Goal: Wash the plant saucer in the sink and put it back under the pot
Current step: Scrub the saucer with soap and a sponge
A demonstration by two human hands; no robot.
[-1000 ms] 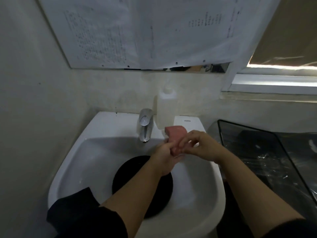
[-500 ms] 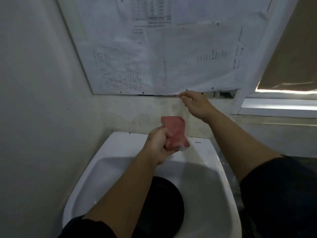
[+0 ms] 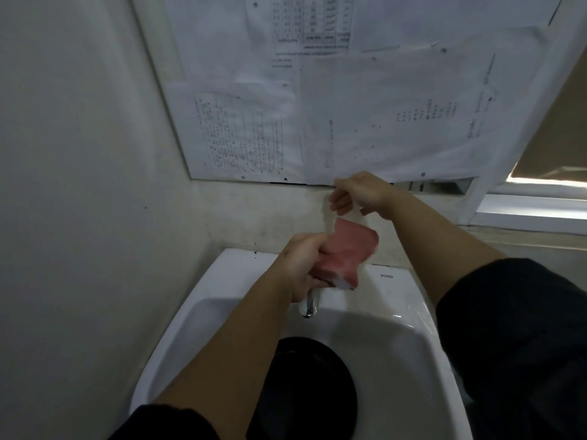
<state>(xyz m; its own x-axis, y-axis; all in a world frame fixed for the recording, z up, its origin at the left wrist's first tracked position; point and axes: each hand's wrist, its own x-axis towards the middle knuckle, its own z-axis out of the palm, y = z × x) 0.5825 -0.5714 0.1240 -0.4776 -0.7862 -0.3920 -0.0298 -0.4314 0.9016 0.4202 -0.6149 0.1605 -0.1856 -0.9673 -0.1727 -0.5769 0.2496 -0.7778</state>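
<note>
The black round plant saucer (image 3: 313, 387) lies in the basin of the white sink (image 3: 409, 354), partly hidden by my left forearm. My left hand (image 3: 301, 265) grips a pink sponge (image 3: 349, 249) above the tap (image 3: 309, 304), with white foam on the sponge's lower corner. My right hand (image 3: 359, 193) is higher up by the wall, its fingers and thumb curled round the top of a pale translucent soap bottle (image 3: 330, 222) that stands behind the sponge and is hard to make out.
Printed paper sheets (image 3: 365, 115) cover the mirror above the sink. A plain wall closes in on the left. A window ledge (image 3: 533, 214) sits at the right. My dark sleeve (image 3: 514, 344) fills the lower right.
The view tilted up. My right hand left the sponge, rose to the bottle top, and its fingers now curl down over it. My left hand keeps the sponge under it.
</note>
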